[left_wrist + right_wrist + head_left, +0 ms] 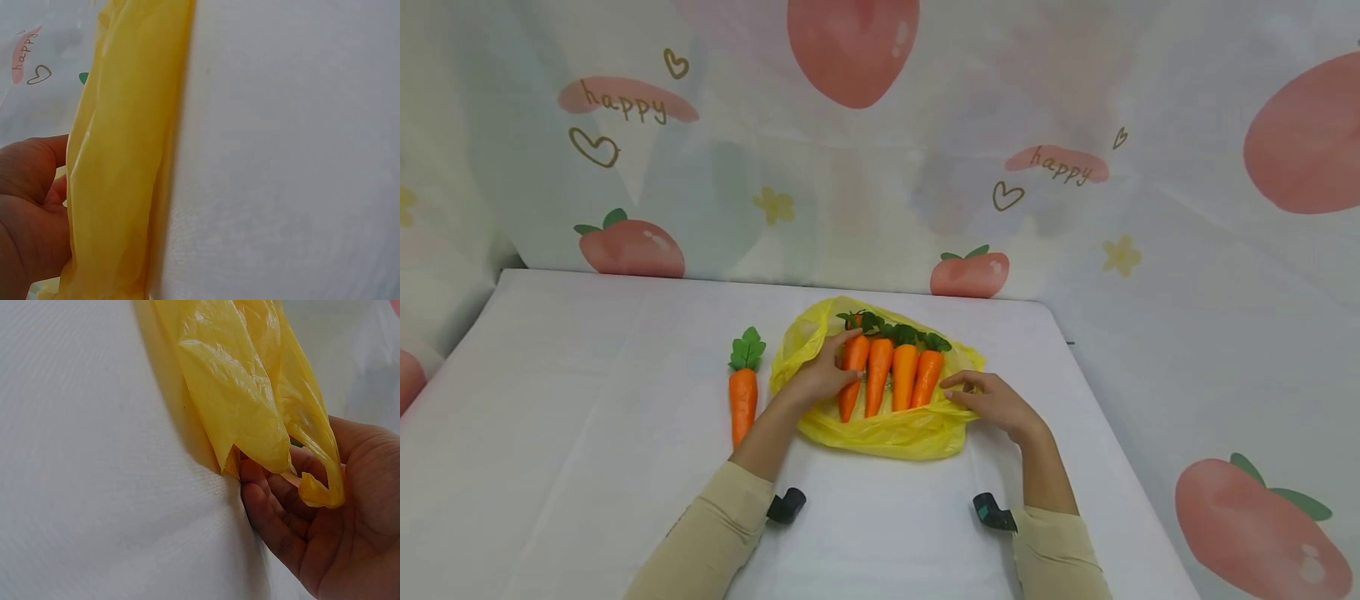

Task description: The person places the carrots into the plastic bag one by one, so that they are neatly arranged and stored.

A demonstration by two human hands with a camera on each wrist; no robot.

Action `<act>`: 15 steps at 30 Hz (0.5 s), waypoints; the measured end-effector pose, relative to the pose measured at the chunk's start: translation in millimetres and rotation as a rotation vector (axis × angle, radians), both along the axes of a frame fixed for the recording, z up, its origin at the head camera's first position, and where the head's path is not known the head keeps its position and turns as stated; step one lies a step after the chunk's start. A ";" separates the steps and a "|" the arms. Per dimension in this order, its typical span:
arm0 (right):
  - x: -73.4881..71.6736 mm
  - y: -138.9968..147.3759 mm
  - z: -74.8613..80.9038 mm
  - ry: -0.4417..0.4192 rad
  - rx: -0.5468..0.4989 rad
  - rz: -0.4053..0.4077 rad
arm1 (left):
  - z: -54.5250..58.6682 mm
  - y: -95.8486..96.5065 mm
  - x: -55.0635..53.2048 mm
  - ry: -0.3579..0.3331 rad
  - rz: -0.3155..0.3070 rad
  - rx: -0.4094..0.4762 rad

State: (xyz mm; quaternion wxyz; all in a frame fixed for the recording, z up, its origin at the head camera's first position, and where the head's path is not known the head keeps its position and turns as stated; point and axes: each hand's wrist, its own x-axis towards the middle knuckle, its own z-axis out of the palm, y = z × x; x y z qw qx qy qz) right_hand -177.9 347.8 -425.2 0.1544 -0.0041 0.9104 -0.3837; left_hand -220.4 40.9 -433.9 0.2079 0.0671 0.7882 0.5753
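Note:
A yellow plastic bag (880, 437) lies spread open on the table, with several orange carrots (905, 375) with green tops side by side in it. My left hand (823, 371) reaches over the bag's left rim and holds the leftmost carrot (853, 358), thumb and forefinger across it. At the right rim, my right hand (996, 400) holds the bag's edge with curled fingers. In the right wrist view a loop of the bag (231, 381) hangs between the thumb and fingers of that hand (337, 519). The bag's wall (119, 156) hides my left fingertips in the left wrist view.
Another carrot (743, 400) lies on the white table (587, 433) left of the bag, its lower tip hidden by my left forearm. A printed cloth backdrop (865, 200) rises behind the table and along its sides.

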 end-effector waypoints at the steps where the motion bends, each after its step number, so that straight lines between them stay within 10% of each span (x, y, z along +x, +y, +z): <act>1: -0.1 0.0 -0.1 0.003 0.002 0.002 | -0.5 0.3 -0.1 0.001 0.003 0.004; 15: -0.8 0.9 -1.2 0.002 -0.001 0.002 | -3.4 -0.1 0.5 0.028 0.007 -0.002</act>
